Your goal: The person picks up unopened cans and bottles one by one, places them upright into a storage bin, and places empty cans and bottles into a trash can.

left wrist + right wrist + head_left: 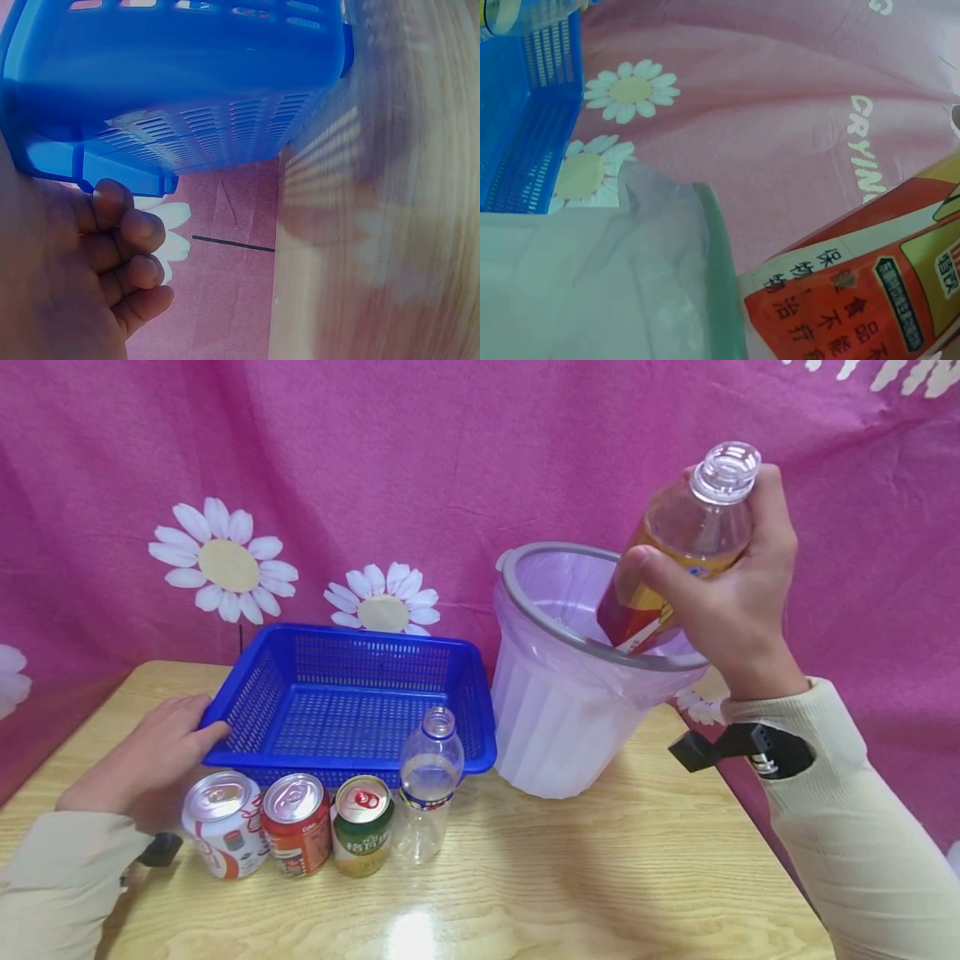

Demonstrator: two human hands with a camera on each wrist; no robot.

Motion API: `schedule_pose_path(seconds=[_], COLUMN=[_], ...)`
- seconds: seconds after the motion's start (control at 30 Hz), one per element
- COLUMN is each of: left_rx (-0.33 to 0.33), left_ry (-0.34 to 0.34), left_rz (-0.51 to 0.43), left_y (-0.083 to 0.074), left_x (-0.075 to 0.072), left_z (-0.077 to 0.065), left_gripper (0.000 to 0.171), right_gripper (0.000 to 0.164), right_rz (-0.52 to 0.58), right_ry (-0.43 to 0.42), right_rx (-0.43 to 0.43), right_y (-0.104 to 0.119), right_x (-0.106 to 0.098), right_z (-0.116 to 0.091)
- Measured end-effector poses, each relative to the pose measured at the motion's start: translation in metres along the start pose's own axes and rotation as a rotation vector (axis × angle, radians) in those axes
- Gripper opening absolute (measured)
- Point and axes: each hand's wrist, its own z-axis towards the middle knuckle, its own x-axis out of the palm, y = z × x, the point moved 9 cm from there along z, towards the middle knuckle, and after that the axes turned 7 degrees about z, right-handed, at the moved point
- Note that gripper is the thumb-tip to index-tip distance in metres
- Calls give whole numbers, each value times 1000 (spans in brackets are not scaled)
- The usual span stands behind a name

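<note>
My right hand (738, 593) grips a clear plastic bottle (697, 531) with a red and yellow label. The uncapped bottle tilts, mouth up, its lower end inside the rim of a bag-lined trash bin (551, 710). In the right wrist view the bottle's label (855, 300) shows beside the bin's rim. My left hand (161, 739) holds the left rim of a blue plastic basket (352, 718), thumb over the edge. From the left wrist, the fingers (139, 232) curl under that rim. The basket's visible inside shows only its mesh floor.
In front of the basket stand a white can (225, 827), a red can (296, 827), a green and gold can (362, 831) and an uncapped clear bottle (427, 785). A pink flowered cloth (450, 460) hangs behind the wooden table (600, 893).
</note>
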Motion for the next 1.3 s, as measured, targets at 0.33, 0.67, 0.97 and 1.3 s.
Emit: schedule_pose_path(seconds=[0.33, 0.67, 0.97, 1.3], left_rx=[-13, -5, 7, 28], left_ry=[20, 10, -28, -57], left_rz=[-15, -12, 2, 13], left_y=[2, 2, 1, -1], left_x=[3, 2, -1, -3], left_z=[-1, 0, -1, -1], left_gripper=[52, 46, 35, 33], right_gripper=[52, 59, 66, 71], right_rz=[-21, -193, -370, -436], right_ry=[52, 132, 235, 365], right_rx=[62, 157, 122, 96], right_y=[-20, -51, -74, -88], right_x=[5, 7, 16, 23], right_z=[2, 1, -1, -5])
